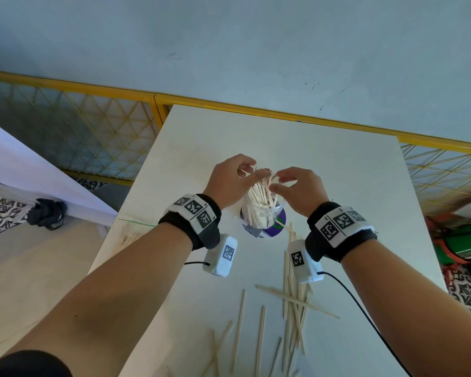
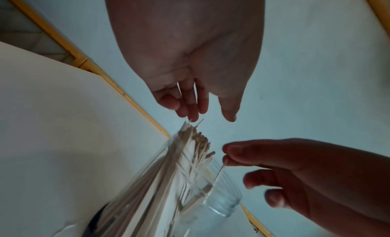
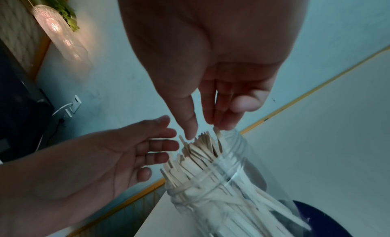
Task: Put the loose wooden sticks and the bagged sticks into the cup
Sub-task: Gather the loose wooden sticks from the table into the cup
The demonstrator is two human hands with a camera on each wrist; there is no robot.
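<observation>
Two bare forearms reach over the pale table [image 1: 337, 186], each wearing a black wristband with printed markers. Behind the table runs a yellow mesh fence [image 1: 93, 123]. Next in size, the clear cup [image 1: 264, 216] stands upright near the table's middle, packed with a thick bundle of wooden sticks [image 1: 259, 197] whose tops fan out above its rim; whether any of these are in a bag is not clear. The left hand [image 1: 229, 180] hovers at the left of the stick tops, fingers loosely spread and straight in the right wrist view, gripping nothing. The right hand [image 1: 297, 189] sits at the right of the tops, its fingertips [image 3: 190, 123] pointing down onto them; in the left wrist view thumb and forefinger pinch one thin stick [image 2: 220, 171] that slants down toward the cup. Smaller loose sticks [image 1: 294, 303] lie scattered and crossed on the near part of the table, well apart from the cup.
</observation>
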